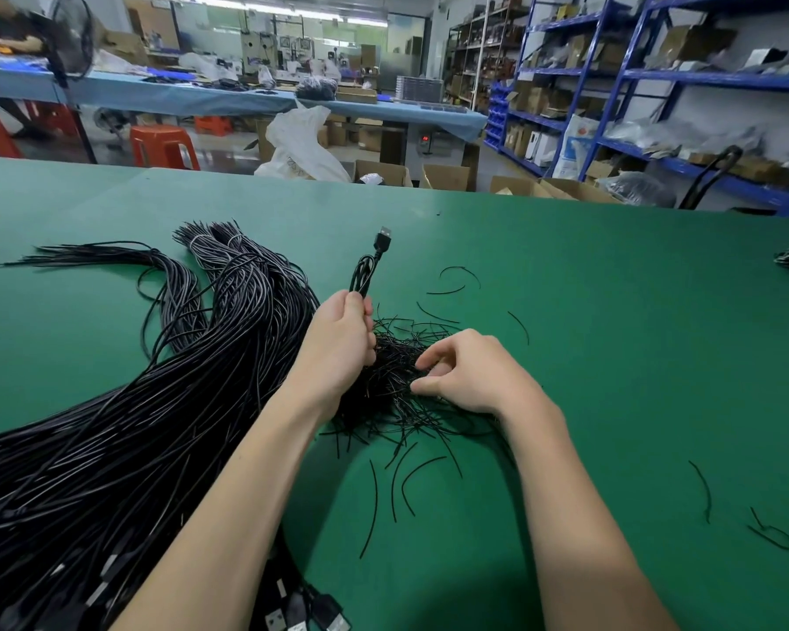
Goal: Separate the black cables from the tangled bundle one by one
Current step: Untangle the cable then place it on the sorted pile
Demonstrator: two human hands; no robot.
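Green table: left hand grips one cable; right hand pinches ties.

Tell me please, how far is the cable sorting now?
Done: nothing clearly, though some cables lie tied in groups. In hand: the left hand grips a folded USB cable, and the right hand picks at the pile of ties. Left: the big bundle beside the left arm.

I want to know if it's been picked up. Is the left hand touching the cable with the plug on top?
Touching. In the head view the left hand has its fingers curled around the folded cable, with the plug sticking up above the fist.
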